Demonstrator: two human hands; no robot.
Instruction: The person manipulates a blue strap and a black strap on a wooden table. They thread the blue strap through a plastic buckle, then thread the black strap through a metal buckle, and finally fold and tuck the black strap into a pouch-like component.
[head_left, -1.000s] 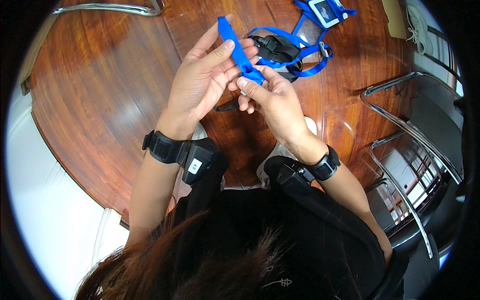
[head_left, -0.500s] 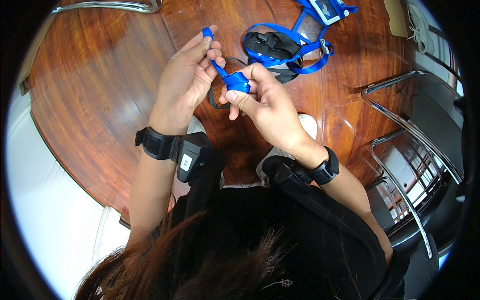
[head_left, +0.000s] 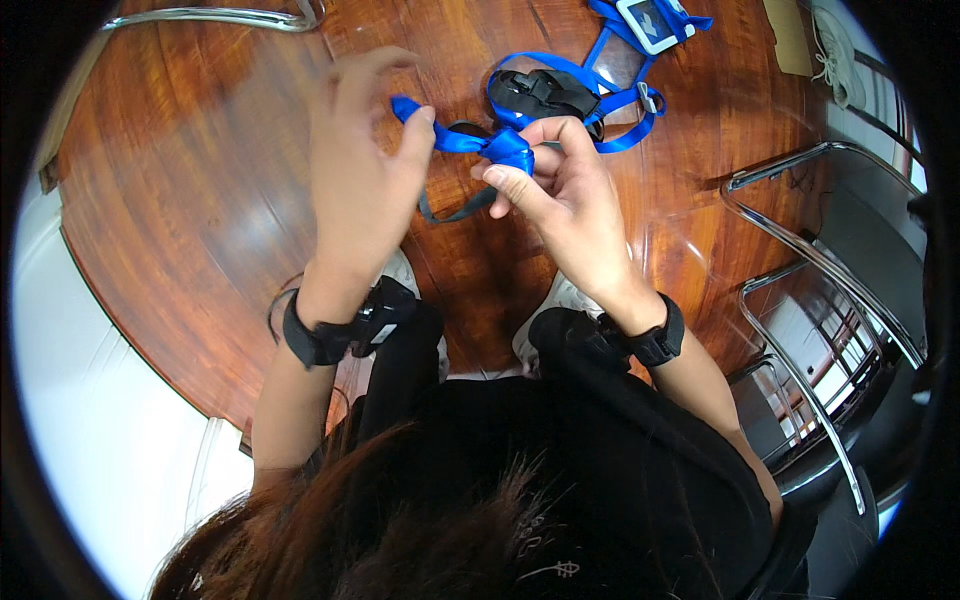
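My right hand [head_left: 565, 190] pinches a shiny blue ribbon strap [head_left: 510, 150] between thumb and fingers, where it is folded into a thick bundle or knot. A tail of the strap sticks out leftward, its tip near my left thumb. My left hand [head_left: 365, 150] is blurred by motion, with thumb and fingers apart around that tail; whether the thumb touches it I cannot tell. Just beyond the hands, a black strap with a buckle [head_left: 545, 95] rests on the wooden surface inside a loop of blue lanyard [head_left: 625, 138]. A thin dark band [head_left: 455, 213] curves below the strap.
A white-framed badge holder [head_left: 652, 25] lies at the far end of the blue lanyard. Brown cardboard [head_left: 790, 38] and a pale shoe [head_left: 838, 60] are at the far right. Chrome-framed chairs [head_left: 800, 235] stand along the right; another chrome tube [head_left: 215, 14] crosses the far left.
My left hand has opened off the strap's upper end and swung left. The bundle in my right hand has moved slightly right, and its tail now points left rather than upward.
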